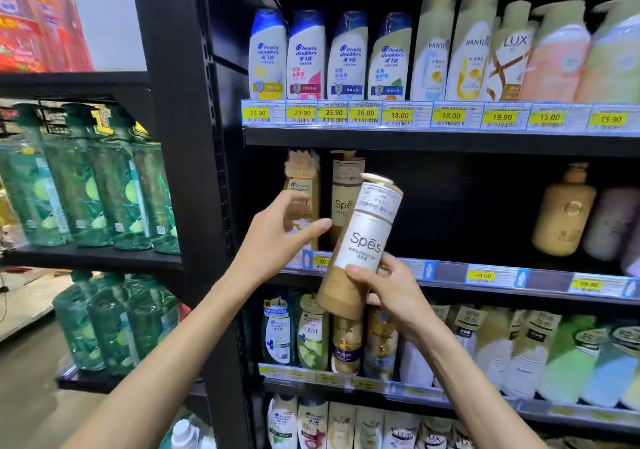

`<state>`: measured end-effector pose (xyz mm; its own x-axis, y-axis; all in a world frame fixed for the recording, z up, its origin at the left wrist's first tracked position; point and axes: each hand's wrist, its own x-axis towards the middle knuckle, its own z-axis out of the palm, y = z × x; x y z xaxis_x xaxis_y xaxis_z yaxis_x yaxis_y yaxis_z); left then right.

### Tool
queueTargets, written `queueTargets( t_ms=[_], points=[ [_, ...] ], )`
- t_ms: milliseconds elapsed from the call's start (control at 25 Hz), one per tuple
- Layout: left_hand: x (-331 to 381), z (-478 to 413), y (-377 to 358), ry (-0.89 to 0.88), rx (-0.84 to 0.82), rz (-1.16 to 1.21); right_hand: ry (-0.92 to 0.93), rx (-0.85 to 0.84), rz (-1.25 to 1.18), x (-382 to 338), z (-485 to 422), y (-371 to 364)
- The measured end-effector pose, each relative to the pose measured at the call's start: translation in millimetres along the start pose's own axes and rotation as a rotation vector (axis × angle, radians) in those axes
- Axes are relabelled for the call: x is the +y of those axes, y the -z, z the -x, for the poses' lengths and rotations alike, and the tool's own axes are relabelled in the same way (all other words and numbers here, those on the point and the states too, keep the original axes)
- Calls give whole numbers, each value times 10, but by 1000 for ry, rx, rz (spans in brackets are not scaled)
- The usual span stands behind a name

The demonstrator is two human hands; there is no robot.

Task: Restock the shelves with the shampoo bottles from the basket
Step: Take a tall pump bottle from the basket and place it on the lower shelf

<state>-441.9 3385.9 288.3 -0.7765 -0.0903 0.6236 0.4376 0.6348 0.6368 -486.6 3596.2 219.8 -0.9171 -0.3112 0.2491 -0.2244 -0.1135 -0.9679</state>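
My right hand (pixel 391 292) grips the lower part of a tan and white Spes shampoo bottle (pixel 363 237), held tilted in front of the middle shelf (pixel 450 277). My left hand (pixel 280 233) is open, fingers spread, just left of that bottle and in front of a gold Head & Shoulders bottle (pixel 302 180). A second Spes bottle (pixel 344 188) stands upright on the middle shelf behind the held one. To the right of it the shelf is dark and bare as far as a tan pump bottle (pixel 562 213). The basket is not in view.
The top shelf (pixel 433 136) carries Head & Shoulders, Pantene and Lux bottles above yellow price tags. The lower shelves are packed with several bottles. A black upright post (pixel 180 136) separates a left rack of green bottles (pixel 86 178).
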Motion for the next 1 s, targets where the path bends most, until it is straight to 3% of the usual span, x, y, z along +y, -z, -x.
queueTargets(
  t_ms=[120,240,400,560,1000],
  points=[
    [-315,91,235,-287,387,-552,12,90,-113,-68,-149,35],
    [-625,107,349,-384,551,-892,49,165,-141,-158,-318,33],
    [-988,39,388,-265,620,-873,71,209,-125,-201,-577,38],
    [-1217,-47,388,-297,654,-773,112,196,-63,-269,-803,78],
    [-1341,-115,394,-395,679,-702,209,180,583,-330,-1024,75]
  ],
)
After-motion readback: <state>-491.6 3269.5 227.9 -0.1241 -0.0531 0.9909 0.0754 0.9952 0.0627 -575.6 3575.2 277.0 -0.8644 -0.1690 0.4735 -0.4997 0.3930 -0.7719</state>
